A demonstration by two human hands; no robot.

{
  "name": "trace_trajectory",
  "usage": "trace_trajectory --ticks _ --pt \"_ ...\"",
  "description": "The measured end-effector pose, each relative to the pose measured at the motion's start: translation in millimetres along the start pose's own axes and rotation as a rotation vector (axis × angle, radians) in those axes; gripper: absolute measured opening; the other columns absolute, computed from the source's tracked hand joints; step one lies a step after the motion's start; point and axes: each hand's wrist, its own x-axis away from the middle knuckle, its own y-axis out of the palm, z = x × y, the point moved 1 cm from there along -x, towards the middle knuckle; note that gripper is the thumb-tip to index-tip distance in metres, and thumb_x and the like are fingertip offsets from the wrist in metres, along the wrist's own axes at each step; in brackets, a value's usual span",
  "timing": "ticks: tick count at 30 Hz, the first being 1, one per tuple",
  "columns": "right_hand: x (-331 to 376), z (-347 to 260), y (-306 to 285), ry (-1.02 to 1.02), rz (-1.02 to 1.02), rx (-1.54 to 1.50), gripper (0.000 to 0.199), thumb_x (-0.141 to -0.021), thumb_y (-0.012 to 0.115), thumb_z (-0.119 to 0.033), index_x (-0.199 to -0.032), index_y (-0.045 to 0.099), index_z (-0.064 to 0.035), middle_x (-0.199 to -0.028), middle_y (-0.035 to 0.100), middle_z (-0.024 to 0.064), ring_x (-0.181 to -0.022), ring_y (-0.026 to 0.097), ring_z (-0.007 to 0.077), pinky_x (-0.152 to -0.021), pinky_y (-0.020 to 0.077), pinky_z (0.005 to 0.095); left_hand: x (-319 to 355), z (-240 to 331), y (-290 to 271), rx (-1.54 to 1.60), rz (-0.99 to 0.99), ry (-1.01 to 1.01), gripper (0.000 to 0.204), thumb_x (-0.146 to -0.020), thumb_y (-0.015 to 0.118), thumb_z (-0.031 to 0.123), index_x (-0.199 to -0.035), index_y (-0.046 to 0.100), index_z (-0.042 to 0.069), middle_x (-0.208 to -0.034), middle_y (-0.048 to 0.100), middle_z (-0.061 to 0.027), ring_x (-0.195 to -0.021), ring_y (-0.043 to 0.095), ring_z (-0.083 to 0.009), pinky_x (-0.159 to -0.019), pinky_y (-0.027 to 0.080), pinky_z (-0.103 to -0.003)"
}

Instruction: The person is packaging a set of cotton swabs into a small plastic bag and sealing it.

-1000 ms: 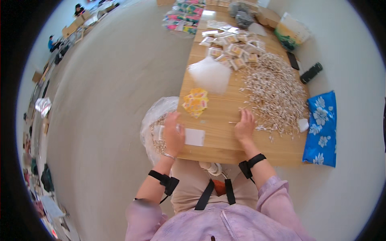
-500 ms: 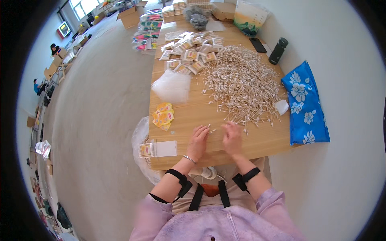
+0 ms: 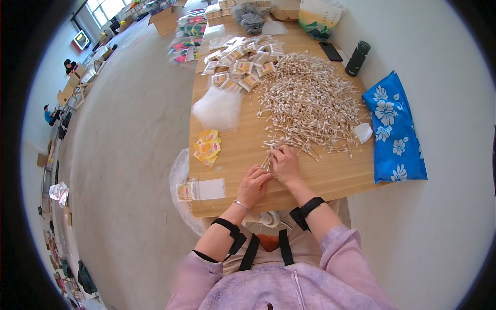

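Observation:
A big heap of cotton swabs (image 3: 310, 101) covers the middle of the wooden table (image 3: 336, 178). My left hand (image 3: 254, 185) and my right hand (image 3: 284, 163) meet at the heap's near edge, fingers pinched around a small bunch of swabs (image 3: 268, 160). A filled clear pouch with a white card (image 3: 201, 190) lies at the table's near left corner, left of my left hand. Small yellow packets (image 3: 207, 147) lie beyond it, and a stack of empty clear bags (image 3: 219, 108) sits further back.
Several filled pouches (image 3: 240, 62) lie at the far end. A blue flowered cloth bag (image 3: 395, 129) hangs over the right edge, with a dark bottle (image 3: 357, 58) and a phone (image 3: 330, 50) behind. A plastic sack (image 3: 181, 181) hangs at the left side. People sit far left.
My left hand left the pouch at the near left corner and came over to my right hand at the swab heap. Both hands now gather swabs. The view tilted further forward.

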Motion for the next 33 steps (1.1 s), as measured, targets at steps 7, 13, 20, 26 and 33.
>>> trace_trajectory --ticks 7,13,20,26,33 --pt "-15.5 34.8 -16.0 -0.002 0.212 0.218 0.015 -0.079 0.062 -0.014 -0.093 0.068 -0.01 -0.097 0.057 0.007 -0.097 0.052 0.0278 -0.086 0.0426 0.0409 -3.6 9.5 -6.6 -0.103 -0.009 -0.026 0.013 -0.072 0.063 0.004 -0.083 0.066 0.011 -0.086 0.064 -0.0034 -0.087 0.059 -0.0244 -0.082 0.046 -0.037" --pt "-2.9 -4.3 -38.6 0.174 0.043 0.253 0.026 -0.076 0.069 -0.026 -0.093 0.064 -0.0075 -0.1 0.055 0.007 -0.102 0.05 0.0287 -0.086 0.0418 0.0421 0.4 2.4 -7.7 -0.099 -0.008 -0.056 0.013 -0.073 0.064 0.006 -0.085 0.066 0.011 -0.087 0.064 -0.0034 -0.087 0.058 -0.0239 -0.081 0.046 -0.037" --pt "9.7 -16.0 -23.2 0.169 -0.004 0.354 0.041 -0.075 0.071 -0.029 -0.108 0.057 -0.0064 -0.105 0.054 0.0086 -0.103 0.049 0.03 -0.085 0.0416 0.0434 -5.1 -4.9 -2.1 -0.037 0.348 -0.338 0.025 -0.072 0.063 0.004 -0.097 0.062 0.005 -0.101 0.06 -0.0138 -0.098 0.053 -0.0344 -0.088 0.044 -0.041" --pt "5.2 1.1 -7.1 0.059 0.036 0.206 0.024 -0.08 0.062 -0.014 -0.105 0.061 -0.0109 -0.1 0.06 0.008 -0.098 0.053 0.0285 -0.084 0.0417 0.0408 -1.0 -6.5 -4.2 -0.135 0.141 -0.236 0.029 -0.073 0.063 0.005 -0.101 0.06 0.005 -0.101 0.06 -0.0128 -0.099 0.052 -0.0333 -0.09 0.042 -0.041" --pt "10.4 -2.2 -0.9 0.005 -0.005 -0.01 0.018 -0.078 0.061 -0.008 -0.095 0.067 -0.0125 -0.089 0.066 0.0049 -0.089 0.057 0.025 -0.079 0.043 0.0391 -3.5 -3.4 -4.1 -0.088 0.2 -0.307 0.034 -0.074 0.063 0.005 -0.108 0.058 0.004 -0.111 0.056 -0.0136 -0.106 0.049 -0.0335 -0.095 0.039 -0.041"
